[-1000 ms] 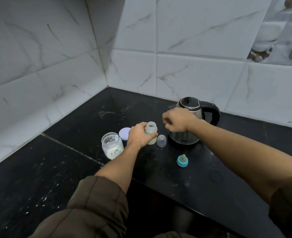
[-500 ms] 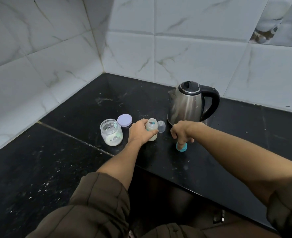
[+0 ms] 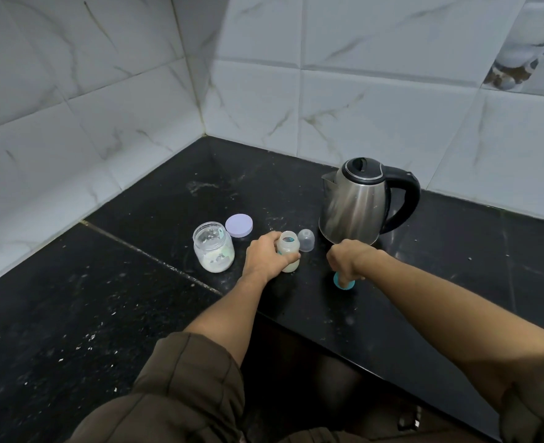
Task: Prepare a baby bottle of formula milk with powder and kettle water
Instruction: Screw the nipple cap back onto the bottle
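A small open baby bottle [image 3: 288, 251] with whitish liquid stands on the black counter [image 3: 136, 298]; my left hand [image 3: 265, 258] grips its side. My right hand [image 3: 347, 259] reaches down with curled fingers onto the teal ring of the bottle's teat [image 3: 343, 284], which sits on the counter; the teat itself is hidden under the fingers. A steel kettle [image 3: 358, 203] with a black handle stands just behind my right hand. An open glass jar of white powder [image 3: 213, 246] stands left of the bottle.
The jar's lilac lid [image 3: 239, 225] lies flat behind the jar. A clear dome cap [image 3: 306, 239] stands between bottle and kettle. White tiled walls [image 3: 104, 107] meet in a corner behind. The counter's front edge runs diagonally below my right forearm.
My right hand dropped from in front of the kettle down to the teal teat ring and closed on it. My left hand kept its hold on the bottle. The view shifted upward.
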